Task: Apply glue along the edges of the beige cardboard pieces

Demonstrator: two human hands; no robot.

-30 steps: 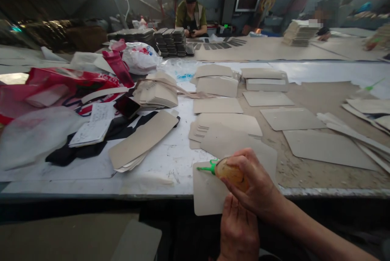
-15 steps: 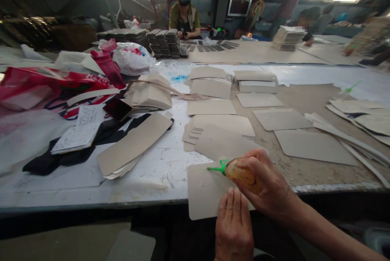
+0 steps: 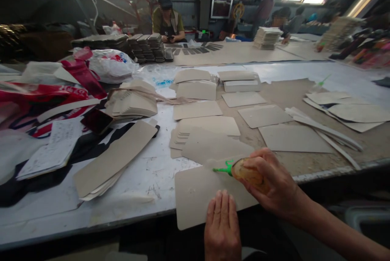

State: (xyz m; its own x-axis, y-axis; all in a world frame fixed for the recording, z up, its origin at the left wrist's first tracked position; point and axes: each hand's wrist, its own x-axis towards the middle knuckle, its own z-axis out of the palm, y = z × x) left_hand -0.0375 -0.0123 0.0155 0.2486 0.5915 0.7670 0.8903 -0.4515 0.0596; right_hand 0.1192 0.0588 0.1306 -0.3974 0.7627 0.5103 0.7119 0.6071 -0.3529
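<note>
A grey-beige card sheet [image 3: 190, 196] with rounded corners lies at the table's front edge, its near part overhanging. My left hand [image 3: 223, 222] rests flat on the near part, fingers stretched out side by side. In my right hand [image 3: 276, 185] is a yellowish squeeze bottle [image 3: 251, 175], tilted on its side, fingers wrapped round it. Its green nozzle [image 3: 224, 170] points left, with the tip close above or on the sheet's far edge; contact I cannot tell. Just beyond lies another card sheet [image 3: 213, 146], partly over a fanned stack of cards [image 3: 210, 125].
Left are long card strips [image 3: 117, 161], a notebook [image 3: 51, 147], a dark phone [image 3: 96, 121] and a pink bottle [image 3: 83, 76]. Cut strips [image 3: 324, 129] and loose sheets [image 3: 295, 138] lie to the right. A co-worker [image 3: 167, 23] sits across, near dark stacked pieces [image 3: 148, 47].
The view has turned to the right, so the table's contents sit further left. The nozzle has moved right along the sheet's far edge. My left hand still lies on the sheet.
</note>
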